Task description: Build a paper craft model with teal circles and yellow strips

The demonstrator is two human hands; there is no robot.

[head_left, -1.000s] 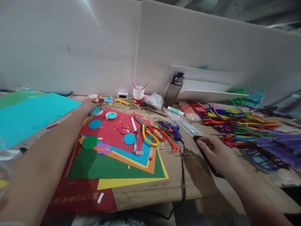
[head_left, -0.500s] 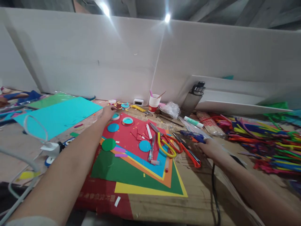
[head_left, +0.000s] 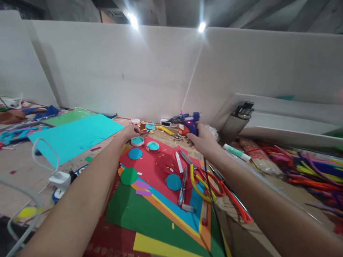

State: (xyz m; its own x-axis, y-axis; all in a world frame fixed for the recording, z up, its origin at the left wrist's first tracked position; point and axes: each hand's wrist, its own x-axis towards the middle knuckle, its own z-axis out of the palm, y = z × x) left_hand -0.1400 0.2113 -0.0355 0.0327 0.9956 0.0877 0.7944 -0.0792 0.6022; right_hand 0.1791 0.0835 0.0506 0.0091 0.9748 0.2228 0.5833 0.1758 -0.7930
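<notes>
Glue gun (head_left: pixel 190 125), lifted off the bench (head_left: pixel 18 160) within the last half second, hangs at far center before a paper cup (head_left: pixel 182 131), nozzle pointing left. Fingers of the right hand (head_left: pixel 203 138) wrap its handle, apparently bringing the tool into use. The left hand's (head_left: pixel 130 132) fingers curl beside a white-rimmed disc (head_left: pixel 137 141); whether they pinch anything cannot be told.

Looks like a craft workshop in here: a flat turquoise sheet (head_left: pixel 75 137), yellow-handled metal scissors (head_left: pixel 192 175), multicoloured fuzzy stems (head_left: pixel 318 169), a dark-blue plastic glue gun (head_left: pixel 190 125), a tall white partition (head_left: pixel 112 53).
</notes>
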